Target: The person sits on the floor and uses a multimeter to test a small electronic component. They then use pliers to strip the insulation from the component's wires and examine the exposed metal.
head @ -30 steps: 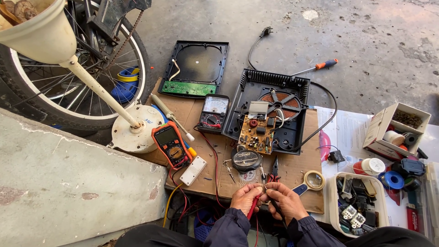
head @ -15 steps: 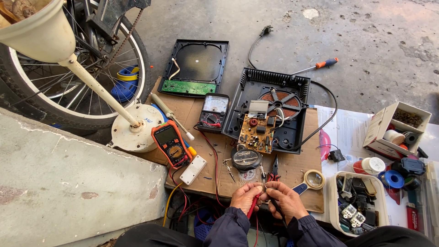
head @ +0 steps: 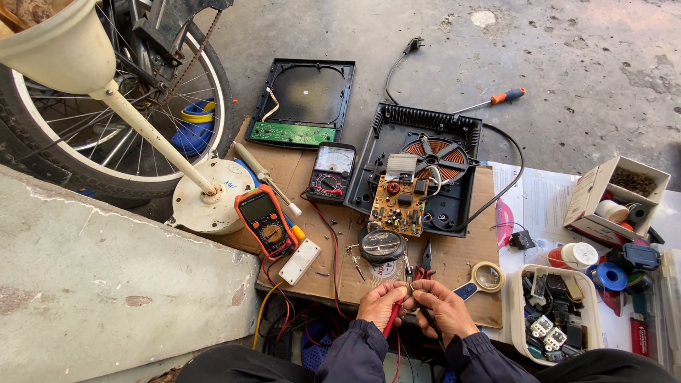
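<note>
My left hand (head: 379, 305) grips a red test probe (head: 392, 320) and my right hand (head: 445, 306) grips a black probe; their tips meet on a small component (head: 409, 285) pinched between my fingers. Just beyond my hands lie a round magnifier lamp (head: 381, 245), small pliers (head: 426, 259) and tweezers (head: 354, 261) on cardboard (head: 319, 234). An orange digital multimeter (head: 264, 221) lies to the left with its leads running toward me. Farther off sit a brown circuit board (head: 399, 205) on an opened induction cooker base (head: 425, 167) and an analog meter (head: 331, 172).
A concrete ledge (head: 106, 284) fills the left. A white fan stand (head: 213, 195) and a bicycle wheel (head: 106, 120) are at upper left. The cooker's black top panel (head: 305, 103), an orange-handled screwdriver (head: 496, 99), a magnifying glass (head: 482, 278), a parts tray (head: 553, 312) and a cardboard box (head: 617, 195) lie around.
</note>
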